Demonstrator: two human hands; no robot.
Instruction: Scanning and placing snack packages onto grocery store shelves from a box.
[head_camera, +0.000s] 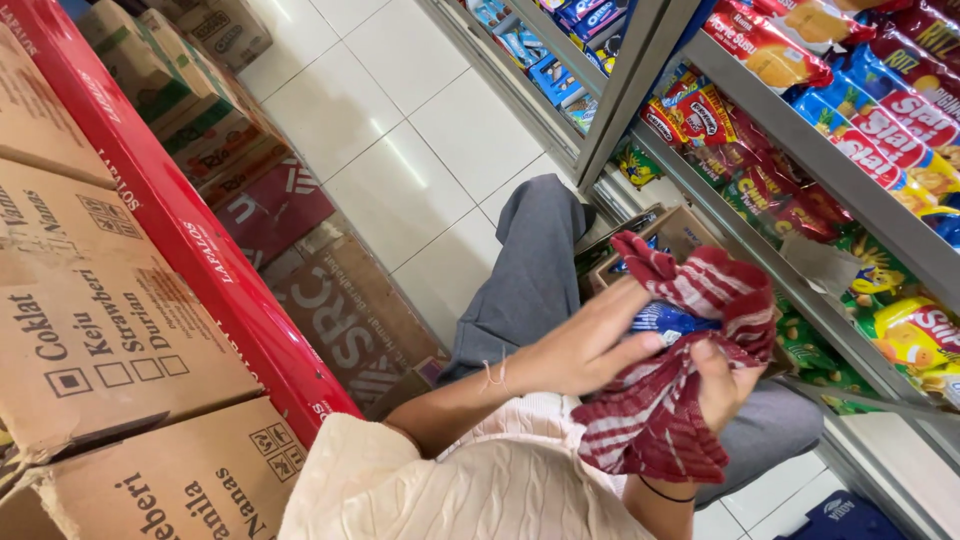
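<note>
A person sitting on the white tiled floor (400, 110) of a shop aisle gripped a red-and-white striped cloth (665, 400) with both hands, the left hand (585, 345) curled over its upper fold and the right hand (722, 385) closed around the bunched lower part. Inside the cloth sat a shiny blue snack packet (668, 320), only partly visible, apparently midway through a wipe. An open brown cardboard box (680, 232) rested just beyond the hands, below grey metal shelves (850, 190) already packed with bright snack bags. Stacked brown cartons (90, 330) lined the aisle's other side
</note>
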